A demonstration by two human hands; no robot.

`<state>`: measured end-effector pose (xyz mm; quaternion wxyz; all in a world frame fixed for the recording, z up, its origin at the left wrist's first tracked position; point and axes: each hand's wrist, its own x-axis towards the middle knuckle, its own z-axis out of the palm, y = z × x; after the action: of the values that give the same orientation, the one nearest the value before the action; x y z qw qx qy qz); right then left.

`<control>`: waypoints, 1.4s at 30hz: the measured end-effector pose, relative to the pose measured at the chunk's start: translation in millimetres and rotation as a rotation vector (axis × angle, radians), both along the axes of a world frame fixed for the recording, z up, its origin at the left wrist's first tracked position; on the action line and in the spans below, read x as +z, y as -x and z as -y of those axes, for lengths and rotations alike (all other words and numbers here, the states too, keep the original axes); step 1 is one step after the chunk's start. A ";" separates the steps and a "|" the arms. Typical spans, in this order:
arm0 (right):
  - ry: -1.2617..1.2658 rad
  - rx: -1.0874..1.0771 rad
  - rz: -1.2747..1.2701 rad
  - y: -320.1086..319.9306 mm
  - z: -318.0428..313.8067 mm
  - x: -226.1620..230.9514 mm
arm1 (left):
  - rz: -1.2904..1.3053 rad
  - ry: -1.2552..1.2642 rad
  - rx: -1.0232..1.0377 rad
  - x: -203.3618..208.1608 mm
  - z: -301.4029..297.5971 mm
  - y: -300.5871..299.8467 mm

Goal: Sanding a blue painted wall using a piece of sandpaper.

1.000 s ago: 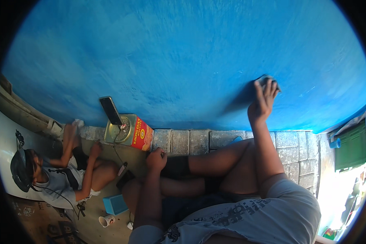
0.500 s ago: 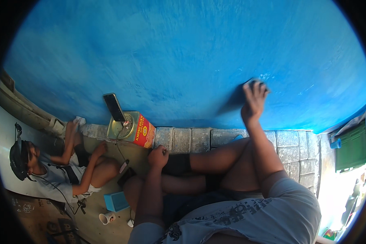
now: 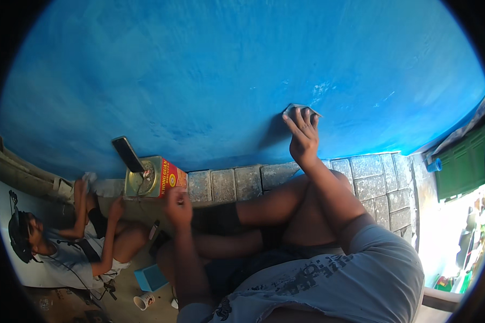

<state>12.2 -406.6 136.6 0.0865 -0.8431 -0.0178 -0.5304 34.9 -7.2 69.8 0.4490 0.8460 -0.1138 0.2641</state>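
while grey pad [image 3: 291, 110] is held on wall [image 3: 199, 64] by right fingers [image 3: 301, 121], pale scuffs [image 3: 320, 90] remain | done: unclear | left fingers [image 3: 173, 197]: can't tell

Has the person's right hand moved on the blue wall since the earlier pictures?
Yes: the right hand has moved left along the blue wall, judged against the white marks on it.

Along the painted blue wall's [image 3: 210, 64] lower edge, grey rectangular paving blocks [image 3: 250, 180]; toward their left end, a boxy red-and-gold metal tin [image 3: 169, 179] beneath a black rectangular phone [image 3: 127, 154]. Left of the tin, a seated co-worker [image 3: 73, 265]; before its right side, the left hand [image 3: 178, 209]. Nearer, on the grey-brown floor [image 3: 125, 288], a blue rectangular box [image 3: 150, 278], then a white round cup [image 3: 144, 301]. On the wall, farther right, a grey angular pad [image 3: 293, 109] under the right hand [image 3: 305, 137].
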 end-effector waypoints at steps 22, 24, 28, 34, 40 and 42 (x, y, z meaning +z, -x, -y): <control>-0.101 -0.023 0.256 -6.2 14.7 45.2 | 0.079 -0.252 0.253 96.8 -20.0 -48.3; -0.005 0.130 0.173 -5.7 3.8 23.6 | -0.046 -0.259 0.132 60.2 -4.9 -7.9; 0.102 0.113 0.061 -7.8 10.1 30.6 | -0.302 -0.238 -0.046 -15.8 -1.4 46.6; -0.017 -0.063 0.287 -10.8 17.8 52.0 | -0.408 -0.115 -0.110 -44.0 -6.7 15.7; 0.025 0.090 0.071 -4.3 8.6 46.0 | -0.421 -0.208 -0.096 -67.3 -4.0 6.3; 0.002 0.015 0.207 -1.8 20.5 62.5 | -0.432 -0.230 -0.165 -60.0 4.5 11.3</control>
<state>13.9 -427.0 199.1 0.0875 -0.7836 -0.0335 -0.6141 23.6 -11.6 9.9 0.3838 0.9161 -0.1131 0.0251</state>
